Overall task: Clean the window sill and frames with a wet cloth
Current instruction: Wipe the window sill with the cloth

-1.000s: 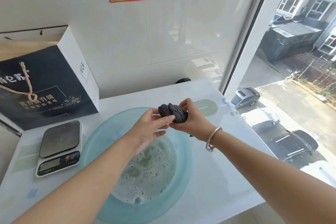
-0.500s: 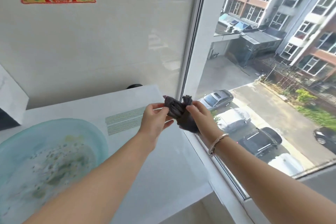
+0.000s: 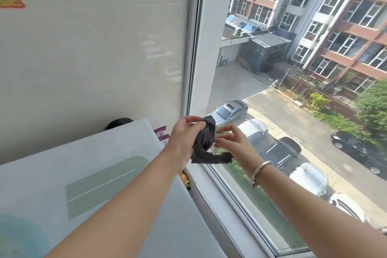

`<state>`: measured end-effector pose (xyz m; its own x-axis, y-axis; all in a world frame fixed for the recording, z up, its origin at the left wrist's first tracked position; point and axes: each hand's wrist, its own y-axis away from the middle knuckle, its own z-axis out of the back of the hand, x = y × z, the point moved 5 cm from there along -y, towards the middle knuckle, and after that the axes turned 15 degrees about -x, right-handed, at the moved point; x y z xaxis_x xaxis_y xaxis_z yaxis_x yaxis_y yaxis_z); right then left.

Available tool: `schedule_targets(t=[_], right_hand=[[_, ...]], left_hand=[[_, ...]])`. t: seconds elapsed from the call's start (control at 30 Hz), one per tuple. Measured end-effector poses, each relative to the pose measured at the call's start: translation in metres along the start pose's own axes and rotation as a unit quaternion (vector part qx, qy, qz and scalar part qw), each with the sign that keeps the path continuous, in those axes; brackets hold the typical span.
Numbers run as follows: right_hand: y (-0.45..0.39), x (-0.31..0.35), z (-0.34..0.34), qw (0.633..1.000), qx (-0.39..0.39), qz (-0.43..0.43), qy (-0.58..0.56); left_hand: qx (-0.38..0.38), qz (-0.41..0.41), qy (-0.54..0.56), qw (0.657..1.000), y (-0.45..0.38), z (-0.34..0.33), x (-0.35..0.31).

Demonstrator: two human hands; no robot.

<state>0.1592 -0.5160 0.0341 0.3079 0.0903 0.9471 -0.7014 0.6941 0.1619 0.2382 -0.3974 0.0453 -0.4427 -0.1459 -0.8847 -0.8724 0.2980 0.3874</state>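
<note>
A dark grey wet cloth (image 3: 205,142) hangs crumpled in the air in front of the window's lower left corner. My left hand (image 3: 184,140) grips it, thumb and fingers pinching its top, and a twisted tail droops to the right. My right hand (image 3: 232,142), with a bracelet on the wrist, is beside the cloth with fingers spread; its fingertips touch the cloth's right side. The white window frame (image 3: 199,48) rises just behind the cloth. The bottom frame and narrow sill (image 3: 230,205) run toward the lower right beneath my right arm.
A white table (image 3: 83,153) with a striped print stands against the tiled wall and close to the sill. A pale blue basin (image 3: 16,236) shows at the bottom left. A dark round object (image 3: 119,122) sits behind the table. Through the glass are parked cars and buildings.
The view swung right, from the basin to the window. Both hands carried the cloth up to the frame. The cloth has loosened and hangs from my left hand, and my right hand's grip has opened.
</note>
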Motion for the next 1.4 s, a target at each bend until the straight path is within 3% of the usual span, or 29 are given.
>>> schedule_targets(t=[0.17,0.3,0.43,0.57,0.73,0.8,0.9,1.1,1.2,1.4], right_hand=[[-0.043,-0.009,-0.011,0.998,0.025,-0.016,0.062],[-0.071,-0.019,-0.012,0.999,0.01,-0.03,0.027],[-0.102,-0.03,-0.006,0.999,0.001,-0.045,-0.03],[-0.139,-0.042,-0.007,0.987,0.078,-0.103,-0.098],[-0.188,-0.07,-0.011,0.987,0.105,-0.109,-0.047],[-0.198,-0.084,-0.024,0.976,0.158,-0.143,-0.044],[-0.206,-0.102,-0.042,0.964,0.203,-0.164,-0.038],[-0.236,-0.117,-0.067,0.986,0.13,-0.084,-0.054],[-0.255,-0.126,-0.08,0.985,0.128,-0.094,-0.065],[-0.287,-0.148,-0.104,0.948,0.15,-0.181,-0.215]], left_hand=[[0.041,-0.018,-0.057,0.997,-0.037,-0.018,0.009],[-0.038,-0.109,-0.183,0.976,-0.068,-0.019,0.014],[-0.047,-0.191,-0.282,0.939,-0.093,-0.027,0.021],[-0.098,-0.238,-0.331,0.908,-0.123,-0.037,0.036],[-0.2,-0.292,-0.376,0.857,-0.159,-0.045,0.055],[-0.221,-0.287,-0.352,0.863,-0.169,-0.045,0.062],[-0.213,-0.242,-0.275,0.906,-0.181,-0.045,0.077],[-0.198,-0.011,-0.072,0.978,-0.221,-0.039,0.116],[-0.193,0.007,-0.05,0.98,-0.242,-0.036,0.124],[-0.233,0.013,-0.009,0.972,-0.279,-0.019,0.131]])
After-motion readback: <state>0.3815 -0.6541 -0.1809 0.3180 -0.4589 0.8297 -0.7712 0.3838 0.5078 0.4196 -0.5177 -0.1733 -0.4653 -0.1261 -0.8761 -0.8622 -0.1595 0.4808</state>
